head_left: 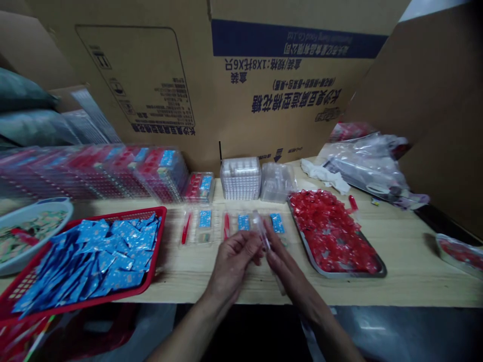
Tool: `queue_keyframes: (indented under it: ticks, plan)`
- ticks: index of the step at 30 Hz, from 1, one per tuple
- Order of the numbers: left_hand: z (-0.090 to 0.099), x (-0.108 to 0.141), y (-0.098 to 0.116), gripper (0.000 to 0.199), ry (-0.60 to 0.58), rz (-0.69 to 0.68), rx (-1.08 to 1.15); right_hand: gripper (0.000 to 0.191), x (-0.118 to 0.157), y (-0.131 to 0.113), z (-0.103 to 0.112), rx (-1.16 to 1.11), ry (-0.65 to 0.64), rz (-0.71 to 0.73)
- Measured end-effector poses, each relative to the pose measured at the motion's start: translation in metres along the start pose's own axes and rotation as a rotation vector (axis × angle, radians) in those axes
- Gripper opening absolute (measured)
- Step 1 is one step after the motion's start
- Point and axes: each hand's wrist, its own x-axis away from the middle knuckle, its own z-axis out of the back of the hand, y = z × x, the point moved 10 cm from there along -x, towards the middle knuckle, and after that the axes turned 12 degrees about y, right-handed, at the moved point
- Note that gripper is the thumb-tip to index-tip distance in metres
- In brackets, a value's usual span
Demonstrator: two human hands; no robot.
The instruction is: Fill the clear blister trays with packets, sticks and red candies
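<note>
The left hand (231, 266) and right hand (290, 266) pinch a clear plastic tube (261, 230) between closed fingers (252, 246) over the desk (407, 261), a clear blister tray (206, 226) at twelve o'clock, red-wrapped sweets (332, 231) at three.

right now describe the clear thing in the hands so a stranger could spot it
On the wooden table, between the red basket of blue sachets and the steel tray of red pieces, the left hand and right hand meet. Between them is a slim clear plastic tube, the only clear piece off the table.
</note>
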Motion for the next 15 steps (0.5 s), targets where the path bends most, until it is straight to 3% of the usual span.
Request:
queue_keyframes:
  ticks: [3,7,15]
  plan:
    - [-0.02,0.02,-0.016,0.033,-0.024,0.184,0.224,0.066,0.009,0.016,-0.025,-0.129,-0.069,-0.053]
    - [-0.017,0.017,-0.021,0.032,0.012,0.188,0.259,0.065,0.006,0.034,-0.031,-0.19,-0.076,-0.066]
    - [-0.019,0.014,-0.022,0.034,-0.004,0.183,0.236,0.066,0.005,0.012,-0.029,-0.188,-0.089,-0.003]
